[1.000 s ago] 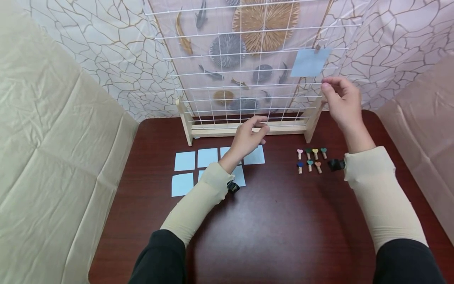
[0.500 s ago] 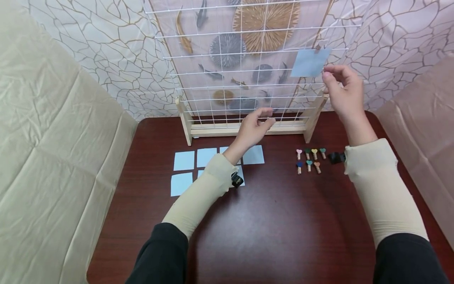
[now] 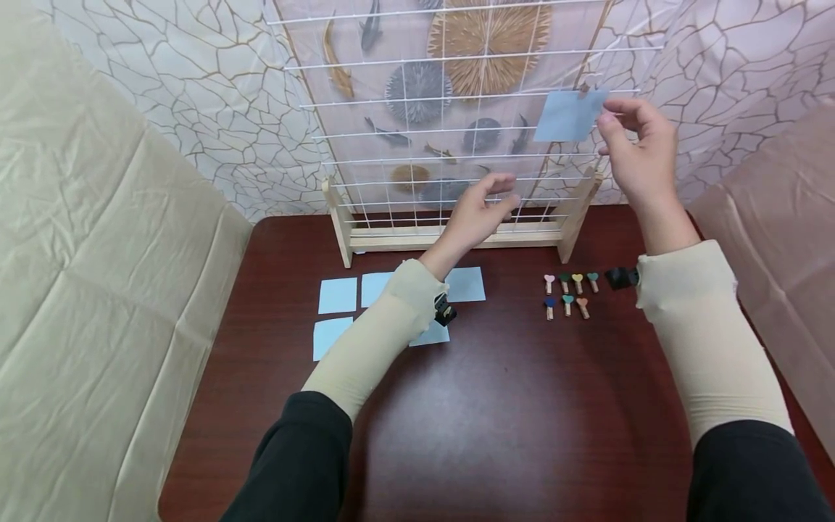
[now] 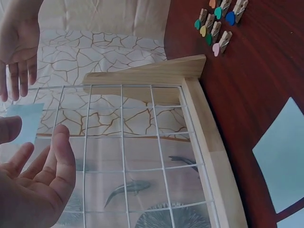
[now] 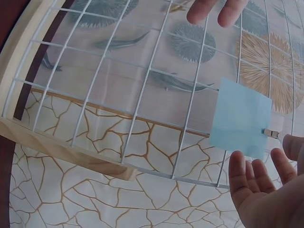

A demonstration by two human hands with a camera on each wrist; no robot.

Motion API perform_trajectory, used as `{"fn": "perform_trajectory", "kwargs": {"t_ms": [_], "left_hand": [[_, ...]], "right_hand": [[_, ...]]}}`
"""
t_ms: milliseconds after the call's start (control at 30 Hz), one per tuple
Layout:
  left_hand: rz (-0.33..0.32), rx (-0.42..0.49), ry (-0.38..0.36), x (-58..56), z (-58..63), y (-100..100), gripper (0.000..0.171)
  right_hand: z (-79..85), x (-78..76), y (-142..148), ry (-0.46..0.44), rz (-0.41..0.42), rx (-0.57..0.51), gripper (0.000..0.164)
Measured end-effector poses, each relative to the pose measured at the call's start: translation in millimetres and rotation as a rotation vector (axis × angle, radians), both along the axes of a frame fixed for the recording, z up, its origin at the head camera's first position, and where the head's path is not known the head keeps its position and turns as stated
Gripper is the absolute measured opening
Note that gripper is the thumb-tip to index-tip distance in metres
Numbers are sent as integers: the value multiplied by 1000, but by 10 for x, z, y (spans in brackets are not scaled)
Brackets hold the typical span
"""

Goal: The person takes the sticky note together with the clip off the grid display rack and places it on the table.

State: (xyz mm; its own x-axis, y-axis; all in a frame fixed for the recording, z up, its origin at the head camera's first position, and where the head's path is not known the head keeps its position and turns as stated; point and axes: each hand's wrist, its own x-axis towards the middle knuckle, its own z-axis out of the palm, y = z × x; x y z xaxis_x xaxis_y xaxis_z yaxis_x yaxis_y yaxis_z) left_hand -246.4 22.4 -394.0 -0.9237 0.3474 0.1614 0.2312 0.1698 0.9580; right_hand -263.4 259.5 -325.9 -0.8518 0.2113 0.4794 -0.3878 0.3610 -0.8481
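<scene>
A light blue paper square (image 3: 569, 116) hangs on the upper right of a white wire grid rack (image 3: 417, 161), fastened at its top by a small wooden clothespin (image 5: 273, 133). Just right of the paper is my right hand (image 3: 646, 148), its fingers loosely bent; in the right wrist view its thumb tip lies near the clothespin, and I see nothing held. My left hand (image 3: 479, 210) is in front of the grid's lower middle, fingers apart and relaxed, holding nothing. In the left wrist view, the left hand (image 4: 40, 183) appears below the hanging paper.
Several blue paper squares (image 3: 338, 296) lie in two rows on the dark red table (image 3: 509, 420), partly hidden by my left arm. Several heart-topped clothespins (image 3: 567, 306) lie at right. The rack's wooden base (image 3: 391, 239) stands near the back edge, before a patterned cloth (image 3: 196, 101).
Both hands have risen toward the hanging paper, the left also shifting to the right. The paper, the loose squares and the clothespins on the table have stayed put.
</scene>
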Motion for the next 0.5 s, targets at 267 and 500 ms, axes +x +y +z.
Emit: {"fn": "perform_trajectory", "kwargs": {"t_ms": [267,500], "left_hand": [[3,8,1,-117,123,55,41],[5,-59,51,-228,295,107,45]], "right_hand": [[90,-43,-29,0,9,-40,23],[171,-79,-70,50,-56,9,22]]}}
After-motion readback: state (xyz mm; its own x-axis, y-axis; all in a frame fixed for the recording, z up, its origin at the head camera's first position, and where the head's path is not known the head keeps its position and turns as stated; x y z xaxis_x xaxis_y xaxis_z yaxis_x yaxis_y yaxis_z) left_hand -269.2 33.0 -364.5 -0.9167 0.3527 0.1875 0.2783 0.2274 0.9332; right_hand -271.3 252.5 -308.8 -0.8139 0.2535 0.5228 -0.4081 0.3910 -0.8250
